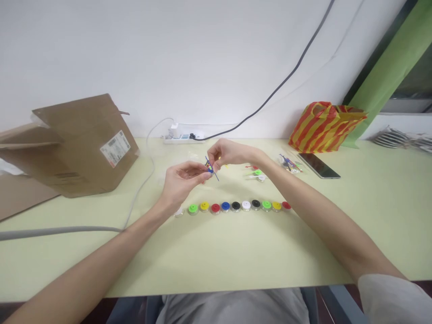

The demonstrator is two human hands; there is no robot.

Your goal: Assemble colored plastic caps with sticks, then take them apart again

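Observation:
Above the middle of the table, my left hand [185, 179] pinches a small blue plastic piece with a long thin bar [210, 169] between thumb and fingertips. My right hand [227, 153] meets it from the right, its thumb and fingers closed on the same piece. Bits of yellow show about the fingers, but their shape is too small to make out. Below both hands runs a row of small round pieces with clear bases and coloured tops, among them a red one [215, 208], a blue one [225, 206] and a white one [246, 205].
Behind my right forearm lie green and white pieces [259, 175] and a pile of thin coloured parts [289, 163]. A tablet [319, 165] and a striped bag [326, 128] are at the right. An open cardboard box [84, 153] stands left; a power strip [184, 138] sits by the wall.

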